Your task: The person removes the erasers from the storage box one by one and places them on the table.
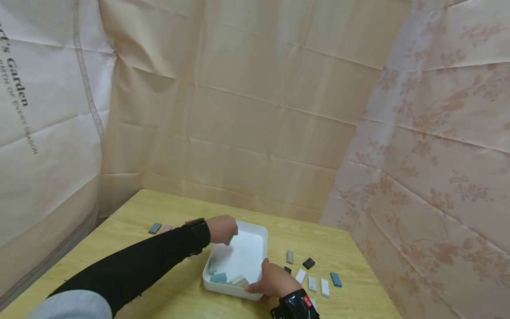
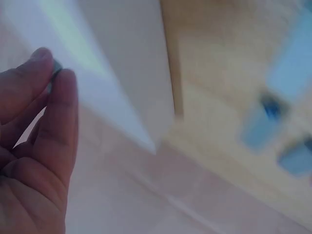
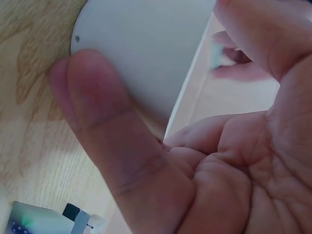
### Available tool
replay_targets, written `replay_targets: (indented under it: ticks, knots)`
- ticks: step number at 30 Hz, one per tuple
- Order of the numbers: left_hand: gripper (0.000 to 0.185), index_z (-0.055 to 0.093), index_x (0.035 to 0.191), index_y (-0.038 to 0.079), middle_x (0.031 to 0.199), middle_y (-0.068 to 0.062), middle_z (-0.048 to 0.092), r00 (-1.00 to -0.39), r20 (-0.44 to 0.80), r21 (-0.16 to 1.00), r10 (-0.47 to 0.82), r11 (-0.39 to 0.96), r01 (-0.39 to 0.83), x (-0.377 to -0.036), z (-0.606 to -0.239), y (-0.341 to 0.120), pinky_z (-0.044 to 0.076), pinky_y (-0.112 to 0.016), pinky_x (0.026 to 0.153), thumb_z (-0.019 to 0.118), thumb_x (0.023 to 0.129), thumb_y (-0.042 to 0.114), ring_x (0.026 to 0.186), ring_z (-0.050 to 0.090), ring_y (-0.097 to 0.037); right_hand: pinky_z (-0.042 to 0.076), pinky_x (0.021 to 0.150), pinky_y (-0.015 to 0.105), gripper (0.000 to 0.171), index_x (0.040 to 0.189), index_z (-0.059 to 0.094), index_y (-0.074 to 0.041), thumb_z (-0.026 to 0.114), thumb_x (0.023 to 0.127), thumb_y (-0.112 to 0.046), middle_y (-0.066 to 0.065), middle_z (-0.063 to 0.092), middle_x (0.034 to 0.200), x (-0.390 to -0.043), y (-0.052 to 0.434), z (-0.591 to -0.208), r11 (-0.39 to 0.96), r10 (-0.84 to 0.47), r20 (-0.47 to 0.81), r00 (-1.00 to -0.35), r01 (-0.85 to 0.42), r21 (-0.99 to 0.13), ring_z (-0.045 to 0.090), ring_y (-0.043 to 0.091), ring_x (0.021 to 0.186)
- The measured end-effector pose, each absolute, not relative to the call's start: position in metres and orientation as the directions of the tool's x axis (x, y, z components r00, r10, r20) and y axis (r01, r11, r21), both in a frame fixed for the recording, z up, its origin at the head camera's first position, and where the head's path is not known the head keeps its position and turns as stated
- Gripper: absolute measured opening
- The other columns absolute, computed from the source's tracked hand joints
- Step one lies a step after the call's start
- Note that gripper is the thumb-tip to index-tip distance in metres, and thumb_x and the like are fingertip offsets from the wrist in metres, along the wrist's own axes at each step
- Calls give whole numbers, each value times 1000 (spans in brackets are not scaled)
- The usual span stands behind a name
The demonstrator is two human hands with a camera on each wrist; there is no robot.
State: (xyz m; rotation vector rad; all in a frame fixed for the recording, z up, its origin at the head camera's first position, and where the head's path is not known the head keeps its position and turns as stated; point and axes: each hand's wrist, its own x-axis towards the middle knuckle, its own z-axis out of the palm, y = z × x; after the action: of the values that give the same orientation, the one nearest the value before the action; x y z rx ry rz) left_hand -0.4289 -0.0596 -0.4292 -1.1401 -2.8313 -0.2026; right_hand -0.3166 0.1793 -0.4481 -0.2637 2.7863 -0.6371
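Note:
A white tray point(image 1: 255, 227) sits on the wooden table point(image 1: 159, 283), with several small blocks point(image 1: 218, 278) lying at its near end. My left hand point(image 1: 229, 235) reaches over the tray's far left side and pinches a small grey block point(image 1: 231, 239) between thumb and fingertips; the left wrist view shows the same dark block point(image 2: 56, 67), blurred. My right hand point(image 1: 260, 283) grips the tray's near right corner. In the right wrist view its thumb point(image 3: 97, 112) presses the tray's outer wall point(image 3: 146, 44) while the fingers curl inside.
Several loose blocks lie right of the tray: a grey one point(image 1: 289, 256), a black one point(image 1: 308, 263), a blue one point(image 1: 336, 279) and white ones point(image 1: 325, 287). Two more blocks point(image 1: 155, 228) lie at the far left. Cloth walls enclose the table.

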Motion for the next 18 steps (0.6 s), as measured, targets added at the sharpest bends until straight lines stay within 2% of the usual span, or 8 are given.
replay_targets:
  ticks: [4, 6, 10, 14, 18]
  knots:
    - [31, 78, 113, 1, 112, -12, 79, -746, 161, 168, 646, 727, 666, -430, -415, -105, 60, -42, 92, 87, 83, 0, 103, 73, -27, 53, 94, 57, 95, 142, 47, 18, 91, 83, -42, 22, 70, 112, -318, 177, -445, 901, -222, -202, -954, -121, -417, 65, 29, 92]
    - [30, 76, 108, 4, 109, -11, 77, -772, 154, 197, 617, 747, 636, -428, -416, -127, 59, -42, 88, 88, 82, -1, 96, 71, -24, 52, 97, 58, 98, 144, 45, 19, 92, 82, -42, 25, 69, 118, -318, 177, -445, 901, -223, -194, -955, -126, -414, 64, 30, 96]
    - [32, 69, 97, 9, 93, -2, 71, -817, 104, 244, 567, 782, 573, -421, -429, -162, 55, -38, 78, 91, 76, -3, 80, 59, -17, 54, 94, 56, 95, 141, 46, 20, 92, 82, -39, 23, 70, 112, -316, 177, -446, 891, -239, -191, -952, -137, -434, 67, 28, 90]
    - [33, 65, 88, 11, 80, 6, 60, -805, 109, 248, 583, 768, 590, -413, -446, -182, 47, -31, 71, 90, 72, -5, 72, 49, -11, 54, 90, 55, 93, 141, 47, 19, 91, 83, -39, 21, 71, 106, -315, 177, -447, 887, -252, -192, -948, -147, -438, 67, 26, 83]
    - [33, 61, 81, 14, 76, 10, 51, -778, 128, 242, 615, 742, 625, -403, -458, -190, 40, -27, 68, 80, 71, -11, 70, 43, -8, 55, 88, 54, 92, 140, 48, 19, 92, 83, -38, 20, 71, 104, -313, 176, -447, 880, -258, -191, -947, -149, -450, 68, 26, 79]
